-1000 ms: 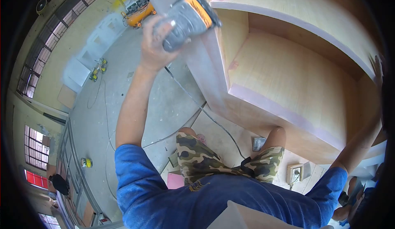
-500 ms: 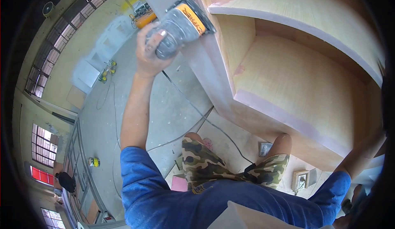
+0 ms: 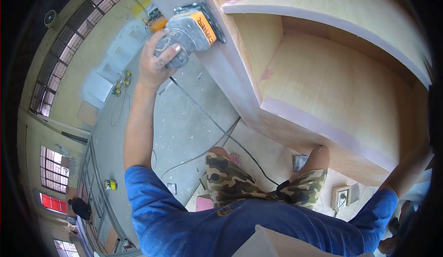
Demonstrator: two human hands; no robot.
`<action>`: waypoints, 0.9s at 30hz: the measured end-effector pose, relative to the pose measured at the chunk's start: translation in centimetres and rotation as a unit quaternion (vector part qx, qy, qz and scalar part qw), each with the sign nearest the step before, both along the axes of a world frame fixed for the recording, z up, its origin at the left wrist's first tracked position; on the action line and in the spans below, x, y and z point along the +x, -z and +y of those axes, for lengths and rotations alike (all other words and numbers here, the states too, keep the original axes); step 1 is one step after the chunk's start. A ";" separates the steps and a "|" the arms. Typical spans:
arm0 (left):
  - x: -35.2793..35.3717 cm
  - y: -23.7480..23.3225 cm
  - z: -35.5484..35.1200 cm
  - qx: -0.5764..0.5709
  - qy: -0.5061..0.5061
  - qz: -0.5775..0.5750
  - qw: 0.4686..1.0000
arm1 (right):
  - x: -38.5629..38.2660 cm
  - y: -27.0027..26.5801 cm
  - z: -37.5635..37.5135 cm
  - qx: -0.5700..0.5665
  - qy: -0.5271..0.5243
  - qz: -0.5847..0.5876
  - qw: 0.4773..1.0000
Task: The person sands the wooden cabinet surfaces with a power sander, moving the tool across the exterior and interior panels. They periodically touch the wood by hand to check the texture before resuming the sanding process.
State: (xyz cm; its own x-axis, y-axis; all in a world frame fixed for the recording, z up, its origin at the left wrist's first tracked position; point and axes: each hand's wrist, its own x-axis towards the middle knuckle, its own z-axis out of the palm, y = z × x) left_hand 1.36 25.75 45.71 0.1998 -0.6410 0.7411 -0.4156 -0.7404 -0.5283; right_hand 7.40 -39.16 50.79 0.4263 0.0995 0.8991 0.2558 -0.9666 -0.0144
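Left hand [image 3: 157,61] wraps tight around the rounded, dust-grey body of a boxy sander [image 3: 191,26] with an orange label. Its flat pad presses on the outer side panel of the pale plywood cabinet [image 3: 332,86], beside the pink-filled front edge. A thin black cord [image 3: 217,123] trails across the speckled concrete floor [image 3: 184,118]; the right hand is out of sight.

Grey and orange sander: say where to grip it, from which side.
Grip the grey and orange electric sander by its rounded grey body, from the side opposite the pale wooden cabinet, as the left hand does; its flat pad faces that cabinet.
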 end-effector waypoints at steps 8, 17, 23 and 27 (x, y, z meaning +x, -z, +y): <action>0.3 -4.0 -3.1 -0.055 -0.034 -0.099 0.993 | 3.7 -0.4 -4.5 -0.069 -0.033 -0.093 0.993; 0.3 3.7 -9.8 -0.506 -0.066 -0.018 0.860 | 2.1 0.4 -2.0 -0.087 -0.006 -0.115 0.990; -0.3 14.0 -9.2 -0.715 0.035 0.087 0.693 | 0.7 3.7 -0.8 -0.022 -0.073 -0.105 0.992; -3.7 23.2 -4.9 -0.835 0.273 0.254 0.404 | -7.0 11.6 10.3 -0.051 -0.255 -0.148 0.954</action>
